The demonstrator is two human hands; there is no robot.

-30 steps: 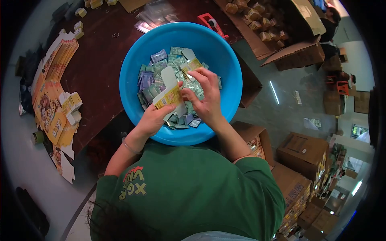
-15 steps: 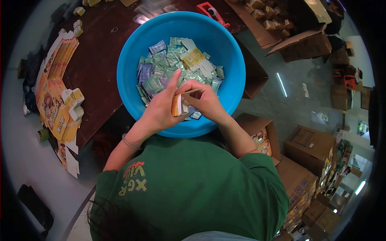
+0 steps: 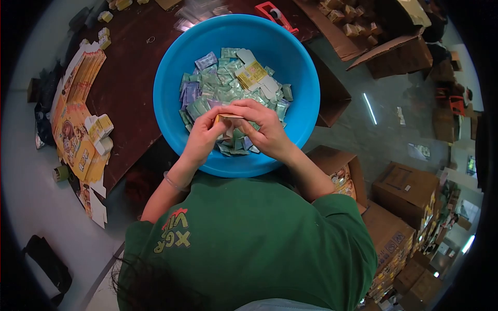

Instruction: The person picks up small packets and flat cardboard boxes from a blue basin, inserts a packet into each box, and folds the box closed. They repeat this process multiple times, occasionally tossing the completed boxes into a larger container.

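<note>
Both my hands meet over the front half of a large blue basin (image 3: 169,103). My left hand (image 3: 204,136) and my right hand (image 3: 265,129) close around a small carton (image 3: 231,116), mostly covered by the fingers, with a pale edge showing. Beneath them lie many small green and purple sachets (image 3: 218,78) heaped in the basin. On the heap rests a flattened yellow and white carton stack (image 3: 252,75), just beyond my fingers.
Orange printed carton blanks (image 3: 72,119) fan along the dark table's (image 3: 124,78) left edge, with small folded cartons (image 3: 98,132) on them. A red tape dispenser (image 3: 277,16) lies behind the basin. Cardboard boxes (image 3: 404,189) stand right; an open one (image 3: 358,36) holds small cartons.
The small carton has turned in my hands and its side now shows less. My left fingers have folded over it, and my right hand has come closer to the left.
</note>
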